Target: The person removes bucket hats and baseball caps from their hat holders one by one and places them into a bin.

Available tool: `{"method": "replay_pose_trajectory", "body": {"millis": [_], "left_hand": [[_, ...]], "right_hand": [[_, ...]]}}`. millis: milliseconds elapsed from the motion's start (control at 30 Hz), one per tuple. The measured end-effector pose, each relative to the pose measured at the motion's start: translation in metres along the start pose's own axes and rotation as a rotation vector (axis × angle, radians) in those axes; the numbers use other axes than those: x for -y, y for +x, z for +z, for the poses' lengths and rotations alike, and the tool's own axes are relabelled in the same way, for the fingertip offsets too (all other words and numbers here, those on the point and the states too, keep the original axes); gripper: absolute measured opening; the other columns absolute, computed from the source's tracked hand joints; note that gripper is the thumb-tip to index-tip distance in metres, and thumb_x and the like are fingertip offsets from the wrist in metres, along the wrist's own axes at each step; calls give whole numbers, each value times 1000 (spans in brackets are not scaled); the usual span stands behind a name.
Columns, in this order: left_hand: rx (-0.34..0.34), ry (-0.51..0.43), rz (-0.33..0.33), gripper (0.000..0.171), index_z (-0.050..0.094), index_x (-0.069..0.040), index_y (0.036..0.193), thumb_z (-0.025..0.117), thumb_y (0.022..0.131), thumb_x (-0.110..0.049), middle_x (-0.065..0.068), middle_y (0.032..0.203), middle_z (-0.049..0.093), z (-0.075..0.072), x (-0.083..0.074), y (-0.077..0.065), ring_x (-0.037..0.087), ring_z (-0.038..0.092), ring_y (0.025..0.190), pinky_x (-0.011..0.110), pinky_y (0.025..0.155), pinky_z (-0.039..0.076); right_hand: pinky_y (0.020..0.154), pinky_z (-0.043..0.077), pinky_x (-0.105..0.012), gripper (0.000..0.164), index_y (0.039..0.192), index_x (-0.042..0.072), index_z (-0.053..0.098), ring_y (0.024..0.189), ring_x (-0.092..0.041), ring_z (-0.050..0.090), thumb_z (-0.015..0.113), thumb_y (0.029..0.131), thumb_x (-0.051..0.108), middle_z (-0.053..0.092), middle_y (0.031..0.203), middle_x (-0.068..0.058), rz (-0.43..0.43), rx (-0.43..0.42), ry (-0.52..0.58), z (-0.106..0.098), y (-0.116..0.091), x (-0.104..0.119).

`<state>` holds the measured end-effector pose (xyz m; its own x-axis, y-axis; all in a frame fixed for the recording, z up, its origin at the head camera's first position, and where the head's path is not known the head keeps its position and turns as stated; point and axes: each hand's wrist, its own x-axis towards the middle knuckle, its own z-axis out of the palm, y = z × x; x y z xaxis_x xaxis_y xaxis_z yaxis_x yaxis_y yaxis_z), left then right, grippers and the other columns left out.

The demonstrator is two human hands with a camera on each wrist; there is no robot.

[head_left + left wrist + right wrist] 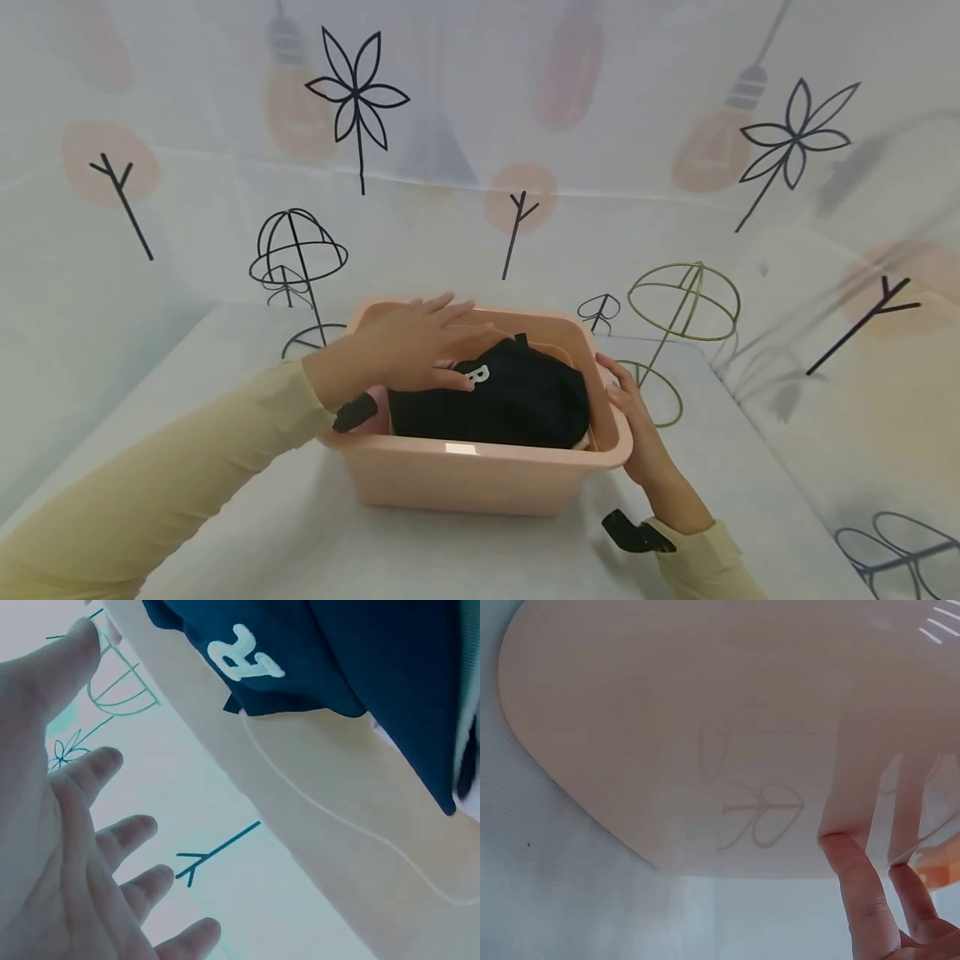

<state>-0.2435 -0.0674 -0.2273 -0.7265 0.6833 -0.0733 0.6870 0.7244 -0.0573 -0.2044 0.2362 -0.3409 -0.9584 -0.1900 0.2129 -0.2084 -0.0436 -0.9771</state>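
Observation:
A peach plastic basin (480, 477) stands on the white table. In it lies a dark navy piece of cloth (517, 400) with a white embroidered letter; the left wrist view shows the same navy cloth (337, 652) close up. My left hand (405, 346) is over the basin's left part, fingers spread and holding nothing. In the head view its thumb overlaps the cloth beside the letter. My right hand (637, 425) holds the basin's right side at the rim. In the right wrist view, fingertips (844, 851) press the basin's outer wall.
Some pink cloth (372, 417) shows in the basin's left end. Behind the basin stand a black wire stand (300, 258) at left and an olive wire stand (682, 312) at right. A patterned sheet (450, 225) forms the backdrop.

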Motion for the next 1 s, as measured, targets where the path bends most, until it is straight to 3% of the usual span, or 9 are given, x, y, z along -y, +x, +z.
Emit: {"method": "replay_pose_trajectory", "body": {"millis": [367,567,800,1000], "left_hand": [[-119,-33,-103,74,23,-29,148,39,87,-67,6,154,15,-3,17,-31,30,5,140,52,110,6],[-128,-25,-199,73,19,-27,149,33,90,-66,10,154,13,1,25,-48,34,2,139,56,108,4],[-166,-113,-305,76,20,-21,150,34,90,-65,14,153,12,6,35,-69,39,2,138,60,107,4],[-219,-258,-359,77,18,-16,150,38,91,-62,18,153,9,20,45,-88,41,-1,138,61,106,0]], "right_hand": [[92,37,-20,47,145,17,22,124,-20,26,31,100,27,15,146,-3,4,-4,-15,0,-1,1],[92,37,-20,47,145,16,22,124,-20,26,32,100,27,15,146,-4,2,-8,-11,0,-1,2],[91,38,-21,48,145,16,20,125,-21,26,32,100,28,14,146,-4,14,-5,-12,1,-1,1],[91,38,-21,48,145,15,20,125,-21,27,31,100,28,15,146,-4,-4,9,-6,1,-1,1]]}}
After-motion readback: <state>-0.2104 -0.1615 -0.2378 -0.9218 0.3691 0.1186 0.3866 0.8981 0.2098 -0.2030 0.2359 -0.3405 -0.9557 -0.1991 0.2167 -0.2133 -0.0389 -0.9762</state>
